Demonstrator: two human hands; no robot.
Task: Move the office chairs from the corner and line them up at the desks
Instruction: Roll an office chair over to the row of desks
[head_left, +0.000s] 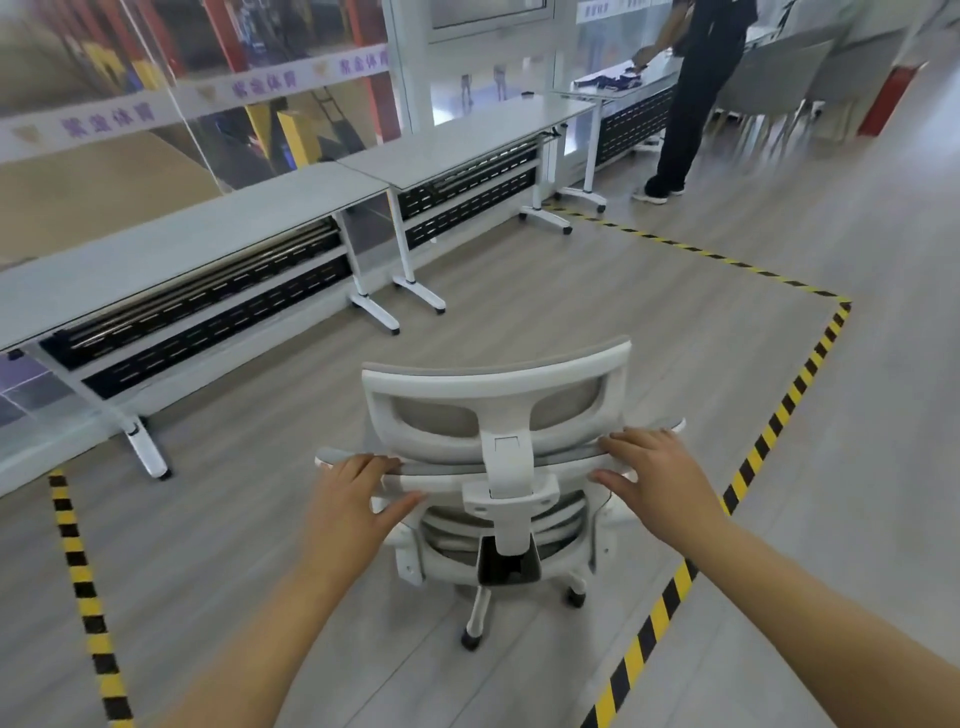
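Head view showed the office chair standing on open floor inside the striped tape, its back turned to the person and its seat facing roughly along the room. The left hand curled over the left end of the backrest's top edge, thumb hooked under; the right hand lay on the right end, fingers bent over the rim, so both held the chair. The desks ran in a row off to the left, well apart, so I judged the chair needed swinging leftward, the right hand pushing further.
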